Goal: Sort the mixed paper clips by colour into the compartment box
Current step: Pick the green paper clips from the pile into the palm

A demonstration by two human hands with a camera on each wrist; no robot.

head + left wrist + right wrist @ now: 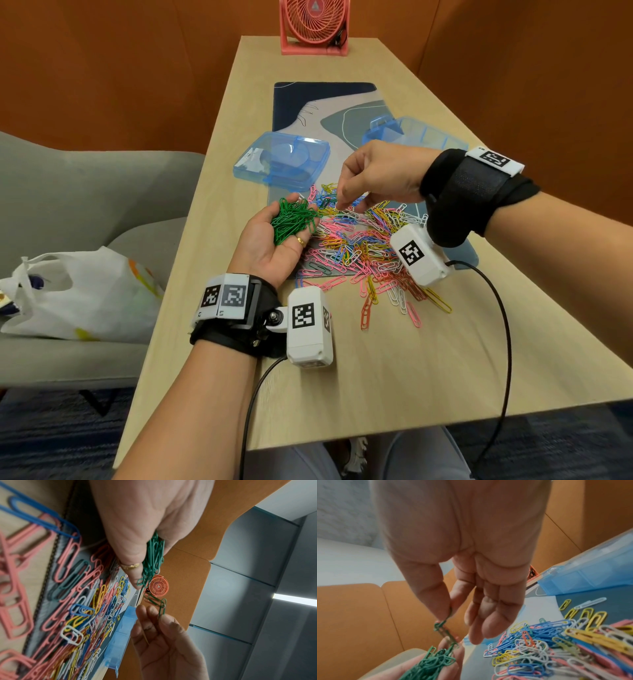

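Two hands over the desk (pixel 359 394), each wrist strapped with a white tagged camera block. Nearest, the left hand (pixel 274 245) lies palm up, fingers cupped round a heap of green clips (pixel 293 219), too tangled to count, a gold ring (pixel 300 241) on one finger. Just beyond it, the right hand (pixel 380 174) comes in from the right, its grip pressed together: thumb and forefinger pinching a short chain of green clips (pixel 444 631) that dangles onto the green heap; two linked clips show in the left wrist view, and whether there are more I cannot tell. The other fingers (pixel 488 615) hang loose. Under and to the right of both hands sprawls the mixed pile (pixel 363 253) — pink, yellow, blue, white, orange, far too many to count — half on the patterned mat (pixel 325 102), half spilling onto bare wood toward the near edge. The right wrist camera block hangs in front of part of the pile. Further back, two clear blue plastic pieces: a lid (pixel 282 161) lying flat at the left, and the compartment box (pixel 418 132) at the right, partly hidden behind the right hand. At the desk's far end stands one pink fan (pixel 315 25). Off to the left, one white bag (pixel 78 294) on a grey chair (pixel 85 178).
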